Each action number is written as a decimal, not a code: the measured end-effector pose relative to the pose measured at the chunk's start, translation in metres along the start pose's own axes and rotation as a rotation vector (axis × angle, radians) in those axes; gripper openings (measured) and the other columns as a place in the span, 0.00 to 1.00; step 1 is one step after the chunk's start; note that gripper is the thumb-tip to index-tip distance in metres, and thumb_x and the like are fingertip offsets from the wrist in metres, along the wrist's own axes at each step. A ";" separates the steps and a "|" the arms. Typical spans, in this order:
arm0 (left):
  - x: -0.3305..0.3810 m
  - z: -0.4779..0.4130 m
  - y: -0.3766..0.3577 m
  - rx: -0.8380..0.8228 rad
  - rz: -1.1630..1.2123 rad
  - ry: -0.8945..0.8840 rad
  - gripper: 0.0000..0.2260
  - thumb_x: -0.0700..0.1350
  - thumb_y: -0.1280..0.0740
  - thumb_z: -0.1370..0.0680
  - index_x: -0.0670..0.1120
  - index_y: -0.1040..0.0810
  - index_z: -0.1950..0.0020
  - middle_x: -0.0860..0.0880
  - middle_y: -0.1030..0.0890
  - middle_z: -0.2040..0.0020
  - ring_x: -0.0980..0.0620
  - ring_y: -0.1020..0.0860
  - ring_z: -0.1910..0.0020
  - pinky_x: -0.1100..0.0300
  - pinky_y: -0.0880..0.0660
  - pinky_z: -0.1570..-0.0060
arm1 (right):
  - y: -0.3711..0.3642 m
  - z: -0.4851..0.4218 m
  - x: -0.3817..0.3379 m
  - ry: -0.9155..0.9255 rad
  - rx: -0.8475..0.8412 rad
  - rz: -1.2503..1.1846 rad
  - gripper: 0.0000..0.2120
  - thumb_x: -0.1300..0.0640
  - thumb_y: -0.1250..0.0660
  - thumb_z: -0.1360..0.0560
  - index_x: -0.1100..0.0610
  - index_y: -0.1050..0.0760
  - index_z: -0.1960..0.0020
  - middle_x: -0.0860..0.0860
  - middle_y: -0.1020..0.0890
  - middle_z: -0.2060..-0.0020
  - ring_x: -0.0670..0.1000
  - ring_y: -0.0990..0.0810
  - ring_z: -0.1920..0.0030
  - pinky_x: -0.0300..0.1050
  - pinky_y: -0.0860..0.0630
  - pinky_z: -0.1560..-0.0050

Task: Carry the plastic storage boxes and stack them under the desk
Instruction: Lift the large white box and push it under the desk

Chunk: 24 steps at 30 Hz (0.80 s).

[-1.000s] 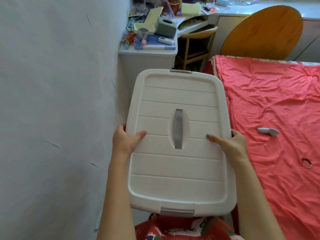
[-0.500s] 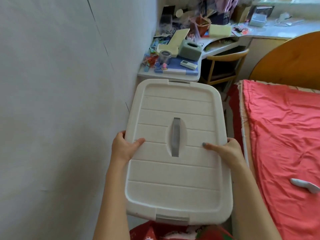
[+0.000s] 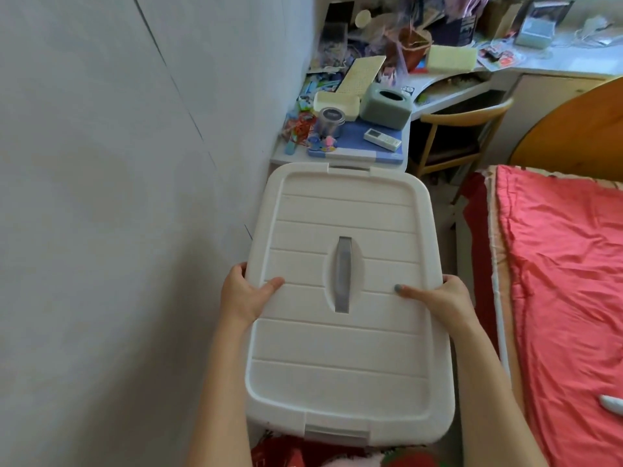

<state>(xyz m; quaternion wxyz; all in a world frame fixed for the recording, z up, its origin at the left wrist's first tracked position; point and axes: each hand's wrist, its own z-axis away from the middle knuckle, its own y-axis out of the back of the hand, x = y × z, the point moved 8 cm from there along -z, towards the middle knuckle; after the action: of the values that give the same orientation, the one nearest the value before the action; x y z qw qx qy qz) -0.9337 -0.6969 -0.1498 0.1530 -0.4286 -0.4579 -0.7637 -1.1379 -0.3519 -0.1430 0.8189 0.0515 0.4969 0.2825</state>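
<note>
Person carries one white box (image 3: pixel 344 298) at waist height, lid up, long axis pointing ahead. Left hand (image 3: pixel 244 294) grips the left rim, thumb lying on the lid; right hand (image 3: pixel 438 298) mirrors it on the right rim. The fingers wrap under the lip on both sides, out of sight, so both hands are clamped on the box. Grip sits near the middle of the long sides, likely to balance the load; the grey lid handle (image 3: pixel 342 274) goes unused, probably because two-sided hold is steadier. The box hangs in the narrow lane between wall (image 3: pixel 118 230) and bed (image 3: pixel 556 281), its far end near the cluttered worktop (image 3: pixel 364 153). A chair (image 3: pixel 462 129) stands tucked under the worktop further right. Judging by this, it's mid-carry, nothing stacked yet; the space under the worktop isn't visible.
</note>
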 end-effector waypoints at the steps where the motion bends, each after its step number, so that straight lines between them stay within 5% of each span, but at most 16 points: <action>1: 0.000 -0.011 -0.004 -0.020 0.011 0.008 0.27 0.50 0.19 0.38 0.42 0.25 0.44 0.46 0.18 0.53 0.47 0.18 0.56 0.53 0.21 0.53 | -0.004 -0.007 -0.002 -0.015 0.009 0.003 0.35 0.47 0.16 0.47 0.60 0.23 0.45 0.54 0.17 0.53 0.54 0.17 0.56 0.45 0.21 0.60; 9: -0.004 -0.084 -0.028 -0.135 -0.011 0.027 0.28 0.47 0.20 0.36 0.41 0.26 0.42 0.46 0.19 0.51 0.46 0.19 0.53 0.58 0.25 0.55 | -0.044 -0.060 -0.005 -0.174 0.095 0.005 0.36 0.51 0.16 0.47 0.62 0.25 0.44 0.56 0.18 0.52 0.57 0.18 0.54 0.56 0.20 0.49; 19: -0.022 -0.145 -0.034 -0.176 -0.182 0.075 0.27 0.50 0.20 0.36 0.39 0.24 0.43 0.41 0.19 0.48 0.43 0.20 0.51 0.53 0.24 0.52 | -0.090 -0.106 -0.001 -0.260 0.137 0.051 0.32 0.53 0.16 0.47 0.61 0.22 0.48 0.54 0.16 0.56 0.54 0.17 0.58 0.48 0.20 0.57; 24: -0.027 -0.165 -0.050 -0.184 -0.173 0.118 0.25 0.48 0.20 0.36 0.40 0.25 0.45 0.41 0.19 0.49 0.44 0.21 0.52 0.51 0.24 0.51 | -0.102 -0.134 -0.003 -0.277 0.107 0.137 0.34 0.50 0.16 0.46 0.60 0.24 0.45 0.54 0.17 0.53 0.56 0.18 0.54 0.54 0.20 0.50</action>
<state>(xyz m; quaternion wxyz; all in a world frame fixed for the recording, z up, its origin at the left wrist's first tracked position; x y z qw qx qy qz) -1.0341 -0.8109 -0.2350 0.0734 -0.3543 -0.4114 -0.8365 -1.2096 -0.4643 -0.2448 0.8546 0.1673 0.3888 0.3010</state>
